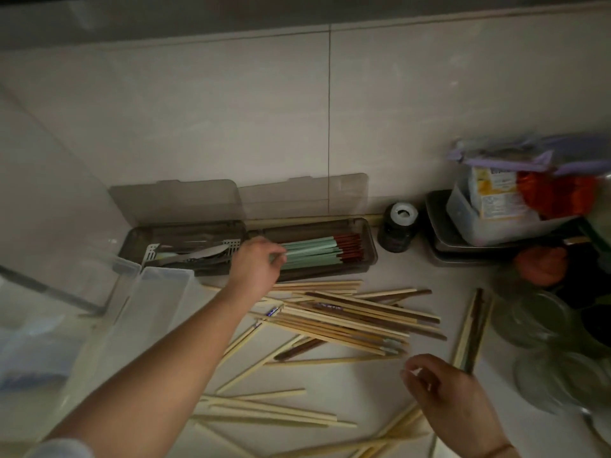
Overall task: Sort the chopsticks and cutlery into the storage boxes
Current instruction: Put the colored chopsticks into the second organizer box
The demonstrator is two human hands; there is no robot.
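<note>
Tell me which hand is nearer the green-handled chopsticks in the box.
Left. The left hand is at the near end of the green-handled chopsticks inside the dark storage box. The right hand hovers low over the counter, well away from them.

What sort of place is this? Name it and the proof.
Probably a home kitchen counter: tiled wall behind, storage boxes holding chopsticks and cutlery, stacked metal trays and glass jars alongside.

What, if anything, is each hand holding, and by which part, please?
The left hand pinches the near ends of the green chopsticks lying in the right storage box. The right hand holds nothing.
</note>
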